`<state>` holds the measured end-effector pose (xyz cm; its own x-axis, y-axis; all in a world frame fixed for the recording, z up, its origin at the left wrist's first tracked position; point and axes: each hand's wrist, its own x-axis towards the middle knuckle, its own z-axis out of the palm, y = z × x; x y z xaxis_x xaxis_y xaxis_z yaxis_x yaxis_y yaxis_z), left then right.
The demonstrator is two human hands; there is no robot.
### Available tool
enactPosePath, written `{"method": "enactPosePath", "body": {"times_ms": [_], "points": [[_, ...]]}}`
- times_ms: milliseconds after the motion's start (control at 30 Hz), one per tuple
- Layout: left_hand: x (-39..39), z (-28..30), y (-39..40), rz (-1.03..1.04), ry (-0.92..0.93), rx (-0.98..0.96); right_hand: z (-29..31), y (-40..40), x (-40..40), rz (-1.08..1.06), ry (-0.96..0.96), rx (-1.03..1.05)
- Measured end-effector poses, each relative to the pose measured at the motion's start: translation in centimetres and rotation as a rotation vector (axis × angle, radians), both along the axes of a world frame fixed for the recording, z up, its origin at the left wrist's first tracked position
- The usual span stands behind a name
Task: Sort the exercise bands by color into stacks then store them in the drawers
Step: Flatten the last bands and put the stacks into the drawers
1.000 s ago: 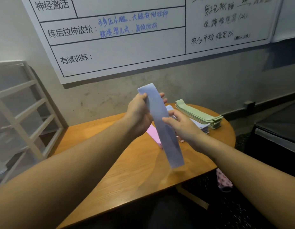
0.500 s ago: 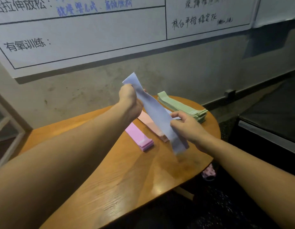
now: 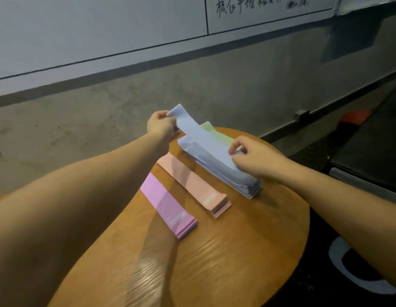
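The left hand (image 3: 161, 126) has thumb and fingertips pressed together on the far end of a pale blue band (image 3: 188, 124), lifting that end so the strip curls up off the pile. The right hand (image 3: 252, 158) pinches the same band's near part between thumb and curled fingers, holding it down against the top of the blue stack (image 3: 226, 173). The band is a flat, wide, matte strip, thin enough to bend in a soft arc between the two grips. The blue stack beneath it is a thick pile of like strips with slightly uneven edges, lying at the far right of the round wooden table (image 3: 214, 251). Just behind it, a green stack (image 3: 217, 134) shows as a pale edge, mostly hidden. To the left lies a peach-pink stack (image 3: 192, 185), and further left a lilac stack (image 3: 168, 207), thinner, each apart from its neighbour and roughly parallel. A whiteboard (image 3: 104, 29) hangs on the grey wall beyond.
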<state>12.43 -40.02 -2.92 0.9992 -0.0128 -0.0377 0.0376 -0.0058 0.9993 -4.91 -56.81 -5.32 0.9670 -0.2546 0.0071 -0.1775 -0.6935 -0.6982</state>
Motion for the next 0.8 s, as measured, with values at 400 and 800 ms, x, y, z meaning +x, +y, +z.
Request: {"method": "enactPosePath", "body": {"times_ms": [400,800], "points": [[6.4,-8.0,-0.7,-0.166,-0.215,0.528,-4.1,-1.4,2.9,0.081,0.184,-0.241],[6.1,-6.3,0.0,-0.535,-0.583,1.133,-4.2,-1.0,1.2,0.126,0.192,-0.324]]}}
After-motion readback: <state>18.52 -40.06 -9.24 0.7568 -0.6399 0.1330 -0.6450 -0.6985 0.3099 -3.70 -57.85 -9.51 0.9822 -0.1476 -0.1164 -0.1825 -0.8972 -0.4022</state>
